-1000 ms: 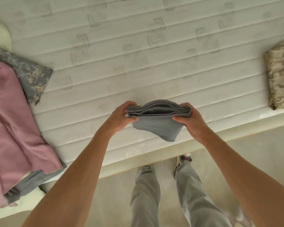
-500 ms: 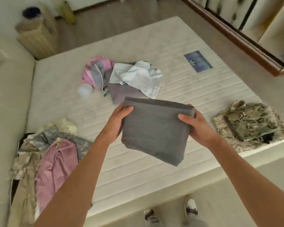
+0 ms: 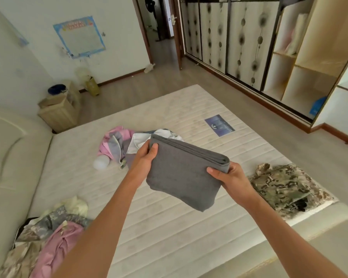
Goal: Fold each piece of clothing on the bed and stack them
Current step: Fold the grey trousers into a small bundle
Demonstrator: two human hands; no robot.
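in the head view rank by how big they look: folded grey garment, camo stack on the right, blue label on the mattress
1. folded grey garment, though it is held nearer the camera
2. camo stack, close behind, so that order is unsure
3. blue label, clearly smallest

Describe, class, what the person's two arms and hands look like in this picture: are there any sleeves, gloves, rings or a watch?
Both arms are bare from the picture's lower edge to the wrist, with no sleeve in view. The left hand and the right hand are bare too: no gloves, no watch or wristband, and no ring on the fingers that show. Nails look short and unpainted.
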